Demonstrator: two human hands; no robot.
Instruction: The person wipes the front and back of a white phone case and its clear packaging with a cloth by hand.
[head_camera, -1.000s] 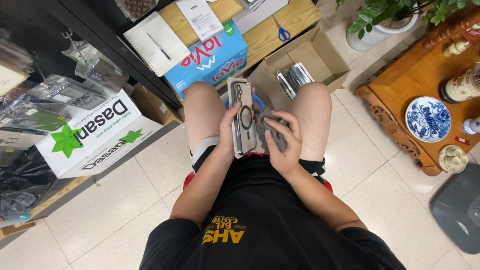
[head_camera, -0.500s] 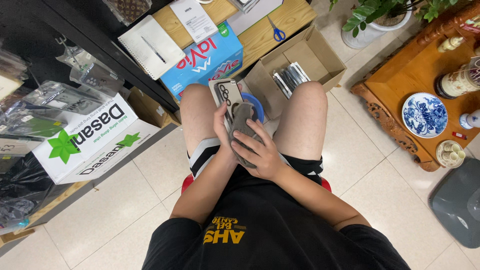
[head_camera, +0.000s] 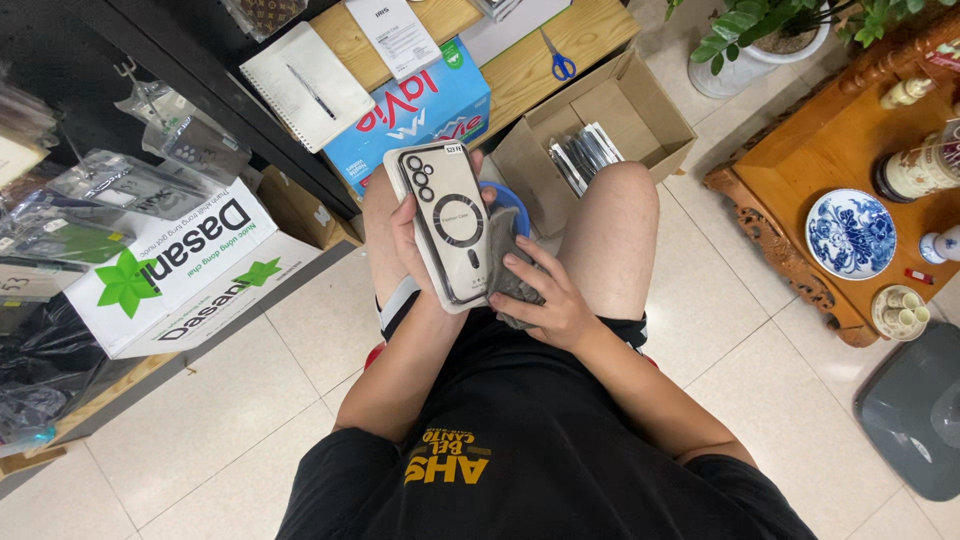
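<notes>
Left hand (head_camera: 412, 232) clamped around a packaged clear phone case (head_camera: 447, 222) held upright over the lap, right hand (head_camera: 548, 303) gripping a grey cloth (head_camera: 503, 268) pressed against the case's right edge, open cardboard box (head_camera: 612, 120) beyond the knees.

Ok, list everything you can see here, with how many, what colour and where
phone case: one, clear with dark trim, in a packet, held up over the lap
cloth: one, grey, beside the case
cardboard box: one, brown, open, on the floor ahead, silvery packets inside
drink carton: one, blue, beyond the left knee
scissors: one pair, blue handles, on the wooden board
notebook: one, white, with a pen on it, on the dark shelf
white boxes: two, green star print, floor left
plate: one, blue and white, on the wooden table right
potted plant: one, green, white pot, top right
left hand: grip on the case
right hand: presses the cloth
</notes>
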